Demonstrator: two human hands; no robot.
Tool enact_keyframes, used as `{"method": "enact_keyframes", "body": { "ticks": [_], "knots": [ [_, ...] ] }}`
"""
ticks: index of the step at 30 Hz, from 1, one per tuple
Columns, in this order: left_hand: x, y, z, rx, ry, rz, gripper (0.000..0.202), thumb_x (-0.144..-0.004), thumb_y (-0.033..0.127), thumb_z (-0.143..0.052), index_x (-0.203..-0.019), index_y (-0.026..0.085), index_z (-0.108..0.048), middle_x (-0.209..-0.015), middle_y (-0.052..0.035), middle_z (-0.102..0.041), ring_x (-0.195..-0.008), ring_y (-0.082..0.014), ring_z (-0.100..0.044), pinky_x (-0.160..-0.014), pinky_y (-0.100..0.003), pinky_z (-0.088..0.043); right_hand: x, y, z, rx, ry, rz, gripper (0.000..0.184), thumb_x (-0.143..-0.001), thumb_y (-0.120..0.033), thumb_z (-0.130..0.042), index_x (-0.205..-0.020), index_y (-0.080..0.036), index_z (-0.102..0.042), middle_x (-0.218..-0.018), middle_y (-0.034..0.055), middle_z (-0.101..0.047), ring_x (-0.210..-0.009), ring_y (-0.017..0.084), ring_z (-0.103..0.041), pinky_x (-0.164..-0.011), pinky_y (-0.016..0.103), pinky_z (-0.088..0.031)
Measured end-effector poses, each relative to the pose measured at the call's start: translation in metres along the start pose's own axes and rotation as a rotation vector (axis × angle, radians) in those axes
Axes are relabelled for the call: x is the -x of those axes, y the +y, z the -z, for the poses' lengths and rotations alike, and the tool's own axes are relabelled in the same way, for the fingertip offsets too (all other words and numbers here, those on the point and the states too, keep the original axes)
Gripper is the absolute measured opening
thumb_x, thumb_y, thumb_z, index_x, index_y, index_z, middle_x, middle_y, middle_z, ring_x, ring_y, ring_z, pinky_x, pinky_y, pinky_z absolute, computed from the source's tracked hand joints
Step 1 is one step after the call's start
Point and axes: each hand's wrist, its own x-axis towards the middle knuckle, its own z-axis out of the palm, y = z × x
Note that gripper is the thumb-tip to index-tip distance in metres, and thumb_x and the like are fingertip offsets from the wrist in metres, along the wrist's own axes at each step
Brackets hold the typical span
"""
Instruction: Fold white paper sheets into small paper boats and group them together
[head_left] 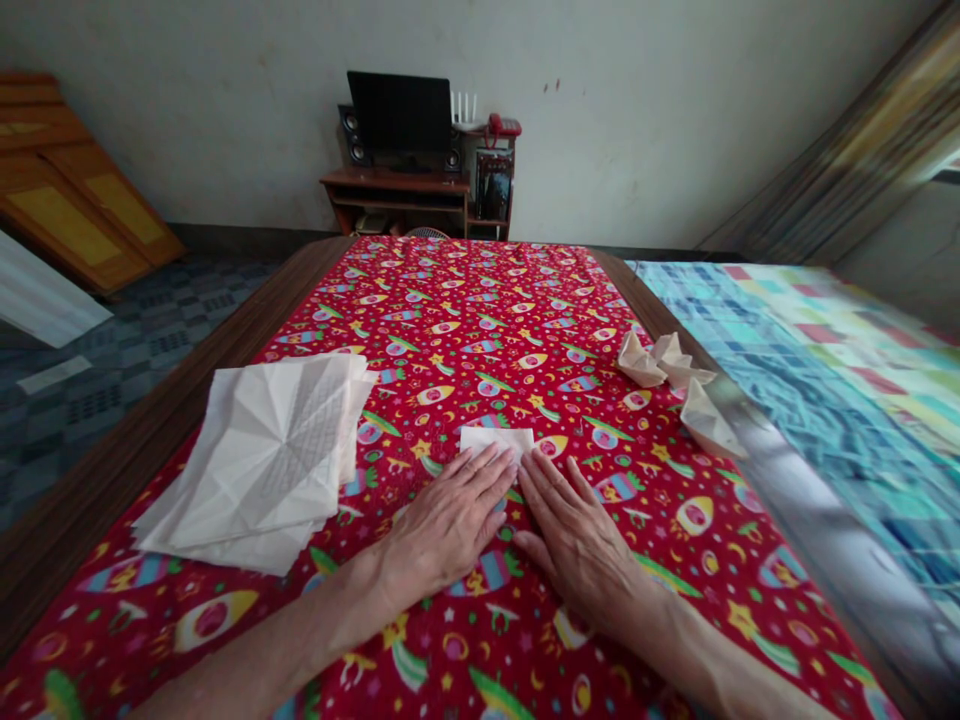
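A small folded piece of white paper (496, 438) lies flat on the red patterned cloth (442, 330). My left hand (456, 515) rests palm down with its fingers stretched out over the paper's near left part. On the paper's right edge lie the outstretched fingers of my right hand (574, 535), also palm down. The fingers hide the near part of the paper. To the left sits a stack of creased white sheets (262, 450), the top one with some print showing. Several folded paper boats (709, 420) stand at the right edge of the cloth.
The cloth covers a dark wooden table (225, 350). Beyond it, a desk (397, 185) carries a monitor (401, 112), speakers and a red telephone (504, 126). A bed with a blue checked cover (780, 400) adjoins on the right. A wooden cabinet (82, 195) stands at the far left.
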Motion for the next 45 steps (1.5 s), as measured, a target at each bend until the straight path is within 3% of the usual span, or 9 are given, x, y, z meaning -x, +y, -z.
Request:
{"method": "enact_keyframes", "body": {
  "ticks": [7,12,18,21,25,34,45],
  "knots": [
    [-0.001,-0.001,0.002,-0.014,-0.005,0.001,0.046,-0.096,0.029,-0.039,-0.141,0.017,-0.036,-0.150,-0.0057,-0.034,-0.140,-0.0214,-0.027,-0.114,-0.040,-0.028,-0.020,0.013,-0.001,-0.033,-0.036,-0.041,0.056,-0.096,-0.041,-0.037,-0.140,-0.007,-0.039,-0.147,0.0158,-0.034,-0.138,0.027,-0.028,-0.111,0.049,-0.031],
    [-0.003,-0.011,0.003,-0.024,0.043,0.030,0.042,-0.096,0.031,-0.040,-0.138,0.025,-0.042,-0.153,-0.0074,-0.027,-0.141,-0.0273,-0.022,-0.113,-0.046,-0.027,-0.023,0.015,0.000,-0.038,-0.060,-0.049,0.053,-0.097,-0.039,-0.037,-0.139,-0.007,-0.040,-0.147,0.0153,-0.034,-0.138,0.027,-0.028,-0.111,0.049,-0.030],
    [0.001,-0.024,0.008,-0.047,-0.001,0.012,0.043,-0.097,0.039,-0.038,-0.139,0.031,-0.040,-0.153,-0.0112,-0.023,-0.141,-0.0306,-0.022,-0.111,-0.050,-0.028,-0.016,0.019,0.004,-0.073,-0.052,0.030,0.052,-0.097,-0.040,-0.037,-0.139,-0.010,-0.042,-0.145,0.0141,-0.039,-0.139,0.027,-0.026,-0.112,0.050,-0.028],
    [0.008,-0.029,0.011,-0.055,-0.005,-0.017,0.042,-0.097,0.039,-0.039,-0.139,0.033,-0.040,-0.154,-0.0093,-0.023,-0.141,-0.0291,-0.022,-0.111,-0.048,-0.029,-0.011,0.020,0.007,-0.112,-0.063,0.087,0.048,-0.097,-0.040,-0.039,-0.138,-0.017,-0.044,-0.145,0.0123,-0.040,-0.139,0.028,-0.026,-0.111,0.054,-0.026],
    [0.016,-0.032,0.013,-0.088,0.003,-0.011,0.041,-0.097,0.038,-0.040,-0.137,0.035,-0.042,-0.152,-0.0078,-0.029,-0.139,-0.0269,-0.028,-0.109,-0.046,-0.031,-0.007,0.020,0.010,-0.149,-0.055,0.080,0.040,-0.097,-0.037,-0.041,-0.134,-0.025,-0.049,-0.144,0.0097,-0.042,-0.137,0.027,-0.030,-0.110,0.056,-0.028],
    [0.018,-0.043,0.018,-0.084,-0.024,-0.033,0.034,-0.097,0.038,-0.040,-0.129,0.035,-0.052,-0.142,0.0006,-0.046,-0.132,-0.0196,-0.041,-0.110,-0.041,-0.030,-0.005,0.023,0.007,-0.141,0.082,0.076,0.034,-0.097,-0.025,-0.040,-0.123,-0.014,-0.058,-0.131,0.0083,-0.056,-0.127,0.025,-0.046,-0.105,0.048,-0.041],
    [0.018,-0.046,0.026,-0.004,-0.061,-0.041,0.027,-0.094,0.028,-0.048,-0.114,0.029,-0.064,-0.136,-0.0003,-0.053,-0.127,-0.0200,-0.047,-0.106,-0.041,-0.036,-0.005,0.024,0.009,-0.226,0.123,0.050,0.030,-0.094,-0.021,-0.043,-0.117,-0.015,-0.063,-0.125,0.0078,-0.061,-0.122,0.022,-0.052,-0.105,0.044,-0.042]
  ]
}}
